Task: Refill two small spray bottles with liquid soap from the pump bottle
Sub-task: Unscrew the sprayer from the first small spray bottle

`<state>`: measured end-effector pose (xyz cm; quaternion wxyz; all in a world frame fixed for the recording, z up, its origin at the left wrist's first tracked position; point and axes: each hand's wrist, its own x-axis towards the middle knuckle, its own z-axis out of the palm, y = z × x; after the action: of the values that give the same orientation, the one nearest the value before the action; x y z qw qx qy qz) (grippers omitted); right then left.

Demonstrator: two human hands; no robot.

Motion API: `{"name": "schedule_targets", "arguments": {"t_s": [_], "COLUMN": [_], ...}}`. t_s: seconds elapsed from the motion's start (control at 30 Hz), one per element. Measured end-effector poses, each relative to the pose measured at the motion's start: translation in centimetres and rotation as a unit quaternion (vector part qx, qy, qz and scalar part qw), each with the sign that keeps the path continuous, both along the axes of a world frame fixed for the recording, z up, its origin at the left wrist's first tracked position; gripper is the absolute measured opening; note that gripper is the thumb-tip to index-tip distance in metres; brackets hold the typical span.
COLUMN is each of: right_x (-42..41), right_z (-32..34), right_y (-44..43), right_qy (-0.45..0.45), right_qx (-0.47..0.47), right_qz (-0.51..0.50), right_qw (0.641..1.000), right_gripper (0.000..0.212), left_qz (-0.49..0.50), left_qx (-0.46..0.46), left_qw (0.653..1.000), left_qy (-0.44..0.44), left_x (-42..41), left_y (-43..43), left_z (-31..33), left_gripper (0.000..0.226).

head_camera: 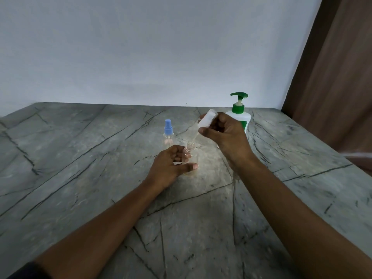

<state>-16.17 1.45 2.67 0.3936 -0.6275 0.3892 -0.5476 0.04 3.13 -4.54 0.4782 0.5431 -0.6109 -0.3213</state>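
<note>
My left hand (171,164) grips the small clear plastic spray bottle (190,153) upright on the grey marble table (80,158), neck open; my right hand (223,135) pinches its white spray top (207,118) just above. Next, I reckon: park the top, fetch the white green-pumped soap bottle (238,111)

**Around your work area**

You face a grey, marble-look tabletop (80,178) crossed by thin dark veins. A plain pale wall (141,47) rises from its far edge. At your far right hangs a brown curtain (338,67), possibly a panel, beside the table's corner.
</note>
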Motion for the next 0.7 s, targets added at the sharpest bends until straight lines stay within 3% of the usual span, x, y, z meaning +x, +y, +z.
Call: {"name": "schedule_targets", "arguments": {"t_s": [0.3,0.7], "right_x": [-1.6,-3.2], "right_z": [0.5,0.2], "right_y": [-0.6,-1.6], "right_qy": [-0.219,-0.36], "right_qx": [0.12,0.218], "right_qz": [0.048,0.026], "right_qw": [0.967,0.907], "right_gripper": [0.009,0.007], "left_qz": [-0.004,-0.012], "left_qx": [-0.01,-0.015], "left_qw": [1.0,1.0], "left_qy": [0.007,0.022], "left_x": [-0.1,0.0], "left_y": [0.2,0.0], "left_z": [0.0,-0.3], "left_gripper": [0.047,0.043]}}
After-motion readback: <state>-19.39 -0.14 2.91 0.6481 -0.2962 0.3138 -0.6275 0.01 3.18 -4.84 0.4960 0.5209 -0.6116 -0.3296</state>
